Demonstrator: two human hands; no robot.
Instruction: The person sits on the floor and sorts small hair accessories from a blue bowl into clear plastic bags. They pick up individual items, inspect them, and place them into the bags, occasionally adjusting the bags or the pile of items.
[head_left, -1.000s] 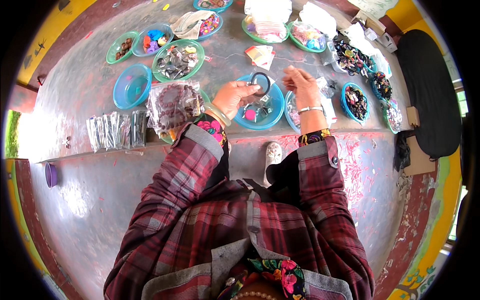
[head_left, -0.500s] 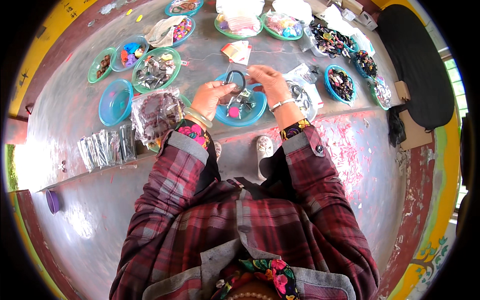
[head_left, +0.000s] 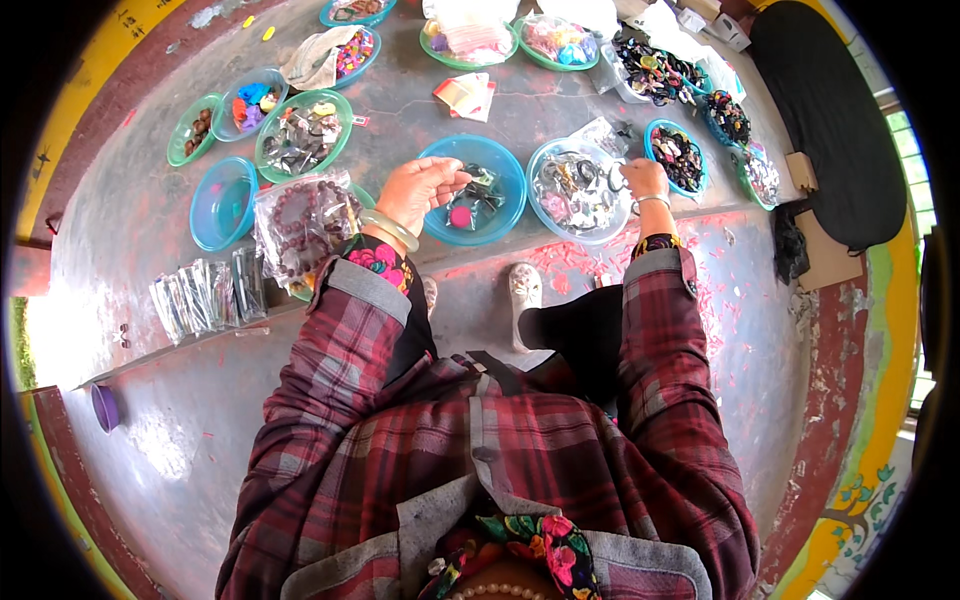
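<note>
My left hand (head_left: 422,192), a pale bangle on its wrist, is held over the left rim of a blue basin (head_left: 517,205). Its thumb and fingers are pinched together; anything between them is too small to make out. Inside that basin lie small bagged items and a round pink piece (head_left: 461,216). My right hand (head_left: 648,181) is at the right rim of a pale translucent basin (head_left: 545,224) full of bagged loops and trinkets. Its fingers are closed, with a black hair tie (head_left: 614,178) showing at the fingertips.
Beside my left wrist lies a bag of dark beaded bracelets (head_left: 305,225). An unfilled blue bowl (head_left: 222,205) and packs of slim items (head_left: 205,295) are further left. A blue basket (head_left: 676,160) of dark accessories stands right. A red-and-white card (head_left: 466,97) lies behind the basins.
My right hand has moved right, from above the blue basin to the pale basin. The black loop has left my left hand, which stays near the blue basin.
</note>
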